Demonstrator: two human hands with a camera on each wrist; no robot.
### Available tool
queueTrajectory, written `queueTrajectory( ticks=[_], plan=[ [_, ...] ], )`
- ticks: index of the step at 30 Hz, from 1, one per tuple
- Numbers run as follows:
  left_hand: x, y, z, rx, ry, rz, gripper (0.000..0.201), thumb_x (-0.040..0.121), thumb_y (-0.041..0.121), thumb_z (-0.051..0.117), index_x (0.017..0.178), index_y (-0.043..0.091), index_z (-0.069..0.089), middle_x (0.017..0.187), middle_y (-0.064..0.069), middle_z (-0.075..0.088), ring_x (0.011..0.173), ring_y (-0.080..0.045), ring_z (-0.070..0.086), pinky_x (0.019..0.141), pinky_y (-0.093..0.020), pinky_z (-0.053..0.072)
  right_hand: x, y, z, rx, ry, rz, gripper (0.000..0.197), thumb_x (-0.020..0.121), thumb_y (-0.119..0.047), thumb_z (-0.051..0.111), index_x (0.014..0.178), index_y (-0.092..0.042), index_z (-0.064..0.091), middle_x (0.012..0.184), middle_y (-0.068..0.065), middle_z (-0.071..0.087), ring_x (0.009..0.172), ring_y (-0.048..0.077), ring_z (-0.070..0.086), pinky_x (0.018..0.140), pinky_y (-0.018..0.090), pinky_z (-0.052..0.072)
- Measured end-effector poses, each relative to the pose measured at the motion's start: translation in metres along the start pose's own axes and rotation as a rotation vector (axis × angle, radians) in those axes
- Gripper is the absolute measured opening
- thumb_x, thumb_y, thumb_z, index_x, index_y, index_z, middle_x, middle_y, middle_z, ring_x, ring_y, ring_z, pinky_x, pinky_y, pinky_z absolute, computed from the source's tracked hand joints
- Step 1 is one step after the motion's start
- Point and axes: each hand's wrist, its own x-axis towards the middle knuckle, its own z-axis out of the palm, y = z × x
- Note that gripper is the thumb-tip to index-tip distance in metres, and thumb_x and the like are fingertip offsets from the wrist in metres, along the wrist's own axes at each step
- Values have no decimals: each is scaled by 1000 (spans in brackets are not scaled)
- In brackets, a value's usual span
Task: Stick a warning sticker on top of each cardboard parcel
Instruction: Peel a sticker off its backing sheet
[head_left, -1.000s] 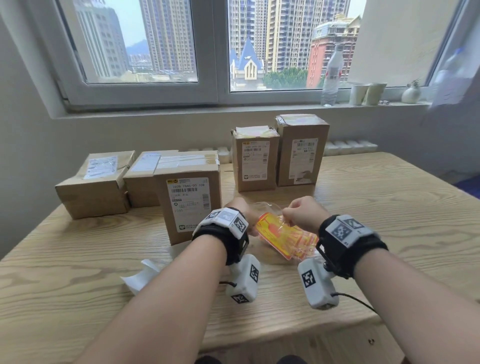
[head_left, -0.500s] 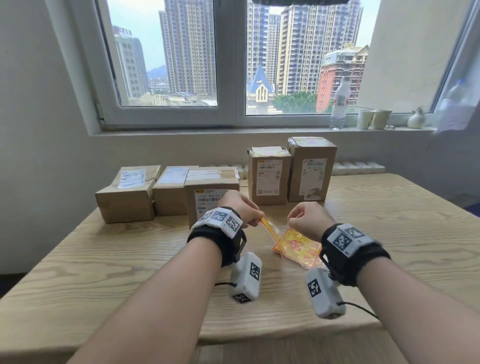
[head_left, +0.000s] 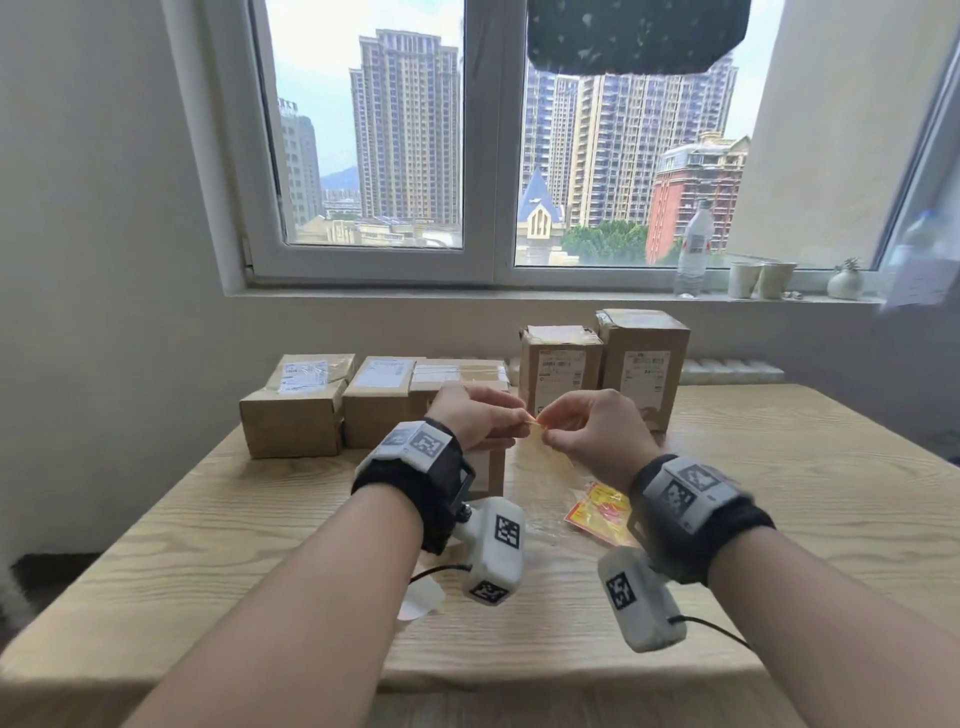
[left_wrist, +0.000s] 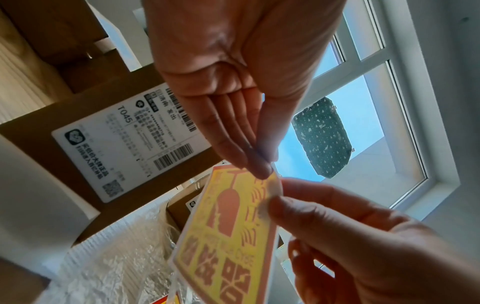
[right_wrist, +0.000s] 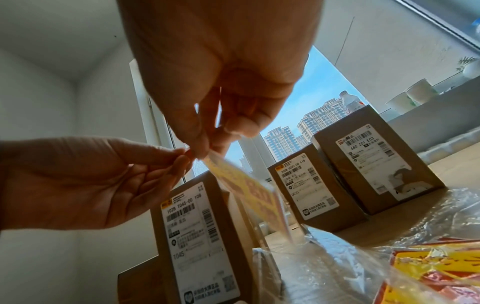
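Held up over the pale wooden table (head_left: 779, 483), between both hands: one yellow-and-red rectangular warning sticker (left_wrist: 228, 236), still on its white backing. Pinched at its top corner by the left hand (head_left: 475, 415), thumb against fingertips (left_wrist: 259, 170). Gripped just beside that, along the same upper edge, by the right hand (head_left: 597, 426), thumb and forefinger closed on it. Hung slanting downward from the two pinches, printed face toward the left wrist camera.

Lay below on the table, near the right wrist: a crinkled clear plastic bag of more yellow-and-red stickers (head_left: 597, 512). Stood beyond the hands: brown cardboard parcels with white shipping labels, a low group (head_left: 296, 410) to the left and two taller ones (head_left: 644, 358) to the right. Nearest parcel (right_wrist: 197, 236) upright, directly behind the lifted sticker, apart from it.
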Motion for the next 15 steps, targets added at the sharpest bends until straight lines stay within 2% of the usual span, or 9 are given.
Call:
queueTrajectory(
  ticks=[3,6,9,15],
  plan=[
    [0,-4,-3,-85,-9,-19,15,82,-1,69,97,-1,67,91,-16,74,67,-15,72,65,-23,60,0,0,1,-12,65,-8,11,81,-14,71,89,-18,77,81,-9,72,75,3,66,77,23,58],
    [-1,-6,-4,-74,-30,-63,18,83,15,72,95,2,69,86,-12,75,66,-15,72,62,-23,60,0,-3,-1,-46,91,-24,13,82,-15,70,93,-17,77,84,-7,72,76,4,66,72,18,55],
    [-2,-6,-4,-35,-74,-109,27,83,30,72,89,4,72,85,-10,75,65,-14,71,62,-23,59,-1,-4,-1,-63,84,-41,13,82,-14,71,93,-16,77,85,-5,74,77,5,66,73,20,56],
    [-4,-6,-2,-63,-88,-125,17,84,16,71,95,3,72,84,-8,76,64,-12,72,59,-21,58,-3,-5,1,-46,53,-44,12,83,-15,71,93,-17,77,82,-10,70,77,3,66,74,20,57]
  ],
)
